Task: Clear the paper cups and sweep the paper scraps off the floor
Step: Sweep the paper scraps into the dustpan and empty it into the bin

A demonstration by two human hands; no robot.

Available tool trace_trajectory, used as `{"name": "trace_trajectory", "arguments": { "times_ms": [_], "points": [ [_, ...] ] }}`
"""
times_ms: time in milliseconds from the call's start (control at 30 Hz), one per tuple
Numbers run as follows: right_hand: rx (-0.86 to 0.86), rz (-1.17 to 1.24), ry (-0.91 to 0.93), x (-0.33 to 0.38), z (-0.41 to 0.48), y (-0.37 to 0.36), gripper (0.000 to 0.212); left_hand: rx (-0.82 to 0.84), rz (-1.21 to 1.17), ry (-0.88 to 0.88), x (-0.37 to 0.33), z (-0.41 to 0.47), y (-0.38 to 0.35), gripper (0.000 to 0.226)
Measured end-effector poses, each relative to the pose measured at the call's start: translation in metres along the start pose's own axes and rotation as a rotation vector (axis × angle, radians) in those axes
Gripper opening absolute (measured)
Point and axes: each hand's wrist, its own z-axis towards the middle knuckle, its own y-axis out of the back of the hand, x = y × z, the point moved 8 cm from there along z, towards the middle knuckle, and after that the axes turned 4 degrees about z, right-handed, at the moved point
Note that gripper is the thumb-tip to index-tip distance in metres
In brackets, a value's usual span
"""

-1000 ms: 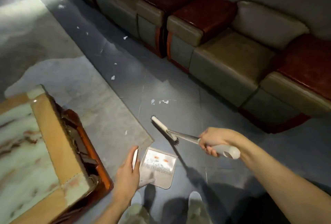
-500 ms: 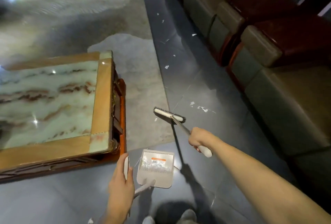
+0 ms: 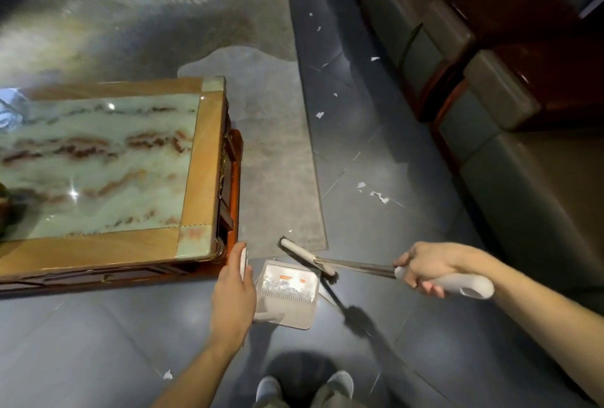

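My right hand (image 3: 425,267) grips the white handle of a small broom (image 3: 309,257), whose brush head rests on the floor at the top right corner of a grey dustpan (image 3: 289,293). My left hand (image 3: 233,290) holds the dustpan's white handle, and the pan sits low over the dark tiles with scraps inside. White paper scraps (image 3: 376,193) lie scattered on the floor ahead, with more (image 3: 319,114) farther up the aisle. One scrap (image 3: 167,375) lies near my feet. No paper cups are visible.
A marble-topped wooden coffee table (image 3: 196,179) stands at the left on a grey rug (image 3: 274,146). A row of sofas (image 3: 510,133) with dark wooden armrests lines the right side. The tiled aisle runs between them. My shoes (image 3: 304,384) show at the bottom.
The broom head has swept back toward me, from the rug's corner to the dustpan's edge. My right hand dropped lower and to the right. The view has shifted slightly.
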Motion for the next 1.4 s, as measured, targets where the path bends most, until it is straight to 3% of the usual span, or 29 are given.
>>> {"name": "trace_trajectory", "arguments": {
  "times_ms": [267,467,667,767,1000,1167,1300,1400],
  "points": [
    [-0.080,0.031,0.055,0.037,-0.008,-0.008,0.048,-0.008,0.002,0.016,0.027,-0.012,0.018,0.040],
    [-0.200,-0.243,0.125,0.062,0.040,-0.048,0.037,-0.014,-0.024,0.045,0.045,-0.020,0.028,0.040],
    [0.003,-0.561,0.081,0.052,0.042,-0.144,0.041,-0.002,-0.042,0.056,0.056,-0.004,0.039,0.039],
    [0.126,-0.493,0.045,0.039,0.018,-0.167,0.049,0.003,-0.052,0.032,0.049,-0.008,0.037,0.041],
    [0.097,-0.153,0.062,0.035,-0.048,-0.140,0.058,-0.021,-0.046,0.039,0.064,-0.032,0.045,0.040],
    [0.104,-0.195,0.114,0.039,-0.078,-0.127,0.061,-0.078,-0.106,0.145,0.111,-0.095,0.051,0.039],
    [0.117,-0.284,0.161,0.056,-0.087,-0.122,0.057,-0.226,-0.169,0.260,0.137,-0.155,0.064,0.042],
    [0.151,-0.359,0.181,0.071,-0.089,-0.137,0.037,-0.328,-0.238,0.377,0.155,-0.201,0.067,0.045]
  ]
}}
